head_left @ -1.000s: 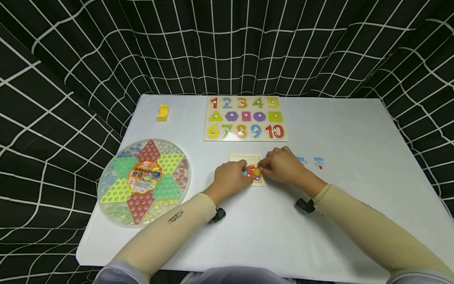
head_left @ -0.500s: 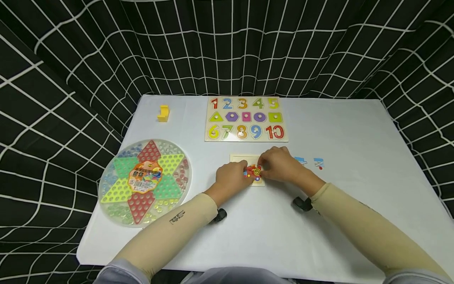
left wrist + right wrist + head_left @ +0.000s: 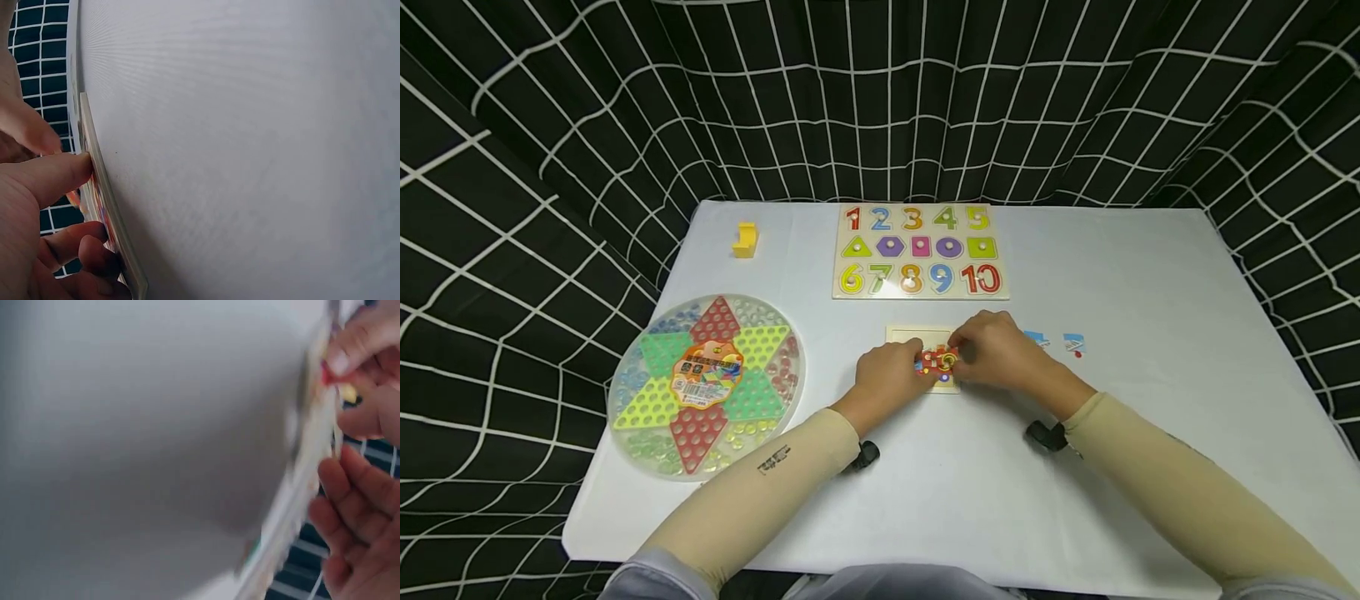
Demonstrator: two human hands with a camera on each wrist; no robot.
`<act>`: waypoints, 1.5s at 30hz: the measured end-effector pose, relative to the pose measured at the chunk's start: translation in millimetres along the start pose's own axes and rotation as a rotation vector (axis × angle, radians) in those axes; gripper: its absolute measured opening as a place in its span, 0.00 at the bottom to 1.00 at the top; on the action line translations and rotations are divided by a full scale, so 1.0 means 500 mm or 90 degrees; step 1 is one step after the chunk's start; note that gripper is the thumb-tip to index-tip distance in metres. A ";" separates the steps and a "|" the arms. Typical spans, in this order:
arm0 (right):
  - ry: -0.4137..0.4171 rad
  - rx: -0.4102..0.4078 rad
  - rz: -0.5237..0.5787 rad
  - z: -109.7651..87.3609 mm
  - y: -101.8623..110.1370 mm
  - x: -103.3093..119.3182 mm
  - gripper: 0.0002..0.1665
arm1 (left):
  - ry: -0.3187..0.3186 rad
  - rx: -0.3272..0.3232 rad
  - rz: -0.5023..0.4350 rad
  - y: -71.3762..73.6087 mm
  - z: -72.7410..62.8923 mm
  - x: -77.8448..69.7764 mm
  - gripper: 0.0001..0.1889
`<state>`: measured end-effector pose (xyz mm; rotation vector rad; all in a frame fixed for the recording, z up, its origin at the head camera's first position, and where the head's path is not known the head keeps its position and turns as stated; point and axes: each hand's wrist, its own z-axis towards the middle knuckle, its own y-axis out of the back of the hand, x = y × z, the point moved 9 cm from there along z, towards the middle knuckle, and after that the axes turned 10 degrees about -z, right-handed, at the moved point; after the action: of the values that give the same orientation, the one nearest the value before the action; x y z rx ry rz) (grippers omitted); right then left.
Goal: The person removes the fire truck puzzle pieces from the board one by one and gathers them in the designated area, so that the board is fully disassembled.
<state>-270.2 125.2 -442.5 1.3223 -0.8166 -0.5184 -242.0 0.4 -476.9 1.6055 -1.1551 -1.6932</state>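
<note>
A small wooden jigsaw board (image 3: pixel 904 333) lies on the table between my hands, with a red vehicle picture partly put together in it. My left hand (image 3: pixel 891 368) grips the board's left side, thumb and fingertips on its face and edge, covering its lower left corner. In the left wrist view the board (image 3: pixel 112 194) shows edge-on under the thumb. My right hand (image 3: pixel 996 350) pinches a red puzzle piece (image 3: pixel 949 358) with a yellow ring, tilted over the board's right part. The right wrist view is blurred; the other fingers (image 3: pixel 356 506) of my right hand are bent loosely.
Two blue puzzle pieces, one (image 3: pixel 1073 342) with a red dot, lie right of my right hand. Behind the board stands a number-and-shape puzzle (image 3: pixel 921 252). A round Chinese checkers set (image 3: pixel 706 387) is at left, a yellow block (image 3: pixel 745 240) behind it. Black gridded curtains (image 3: pixel 880 100) border the table.
My right hand has shifted slightly right, and the red piece at its fingertips has tilted up from the board. My left hand has stayed nearly in place.
</note>
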 end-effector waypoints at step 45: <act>-0.087 0.099 0.080 0.051 -0.045 0.002 0.12 | 0.056 0.000 -0.106 0.018 -0.024 0.062 0.22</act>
<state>-286.8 103.7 -463.3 1.3782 -1.0633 -0.4557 -236.5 -32.8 -484.3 1.8002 -1.0027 -1.7043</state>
